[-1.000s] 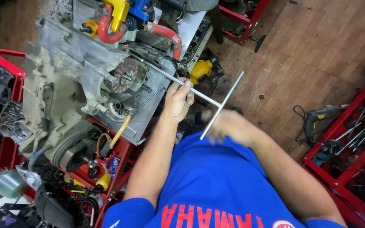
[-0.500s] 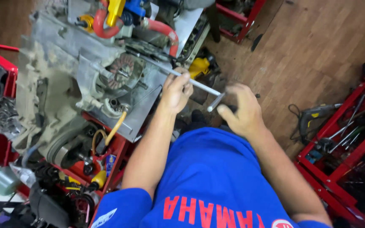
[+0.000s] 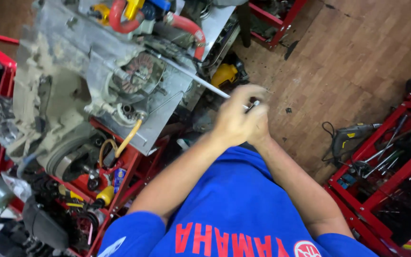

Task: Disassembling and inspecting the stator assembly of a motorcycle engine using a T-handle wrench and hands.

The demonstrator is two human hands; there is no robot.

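A dirty grey engine (image 3: 72, 90) rests on a red stand (image 3: 136, 164) at the left. A long metal T-handle wrench (image 3: 200, 82) runs from the engine's open side cover, by the copper-wound stator (image 3: 138, 74), out to my hands. My left hand (image 3: 231, 124) and my right hand (image 3: 261, 131) are pressed together around the wrench's handle end. Only a short tip of the handle shows above my fingers. My blue shirt fills the bottom of the view.
A red hose (image 3: 189, 24) and yellow parts (image 3: 224, 74) sit on top of and behind the engine. A red tool cart (image 3: 386, 185) with several wrenches and a power drill (image 3: 353, 137) stands on the wooden floor at the right. Parts clutter the lower left.
My right hand has moved from the outer end of the crossbar in to meet my left hand. The crossbar, plainly visible before, is now hidden inside both hands.
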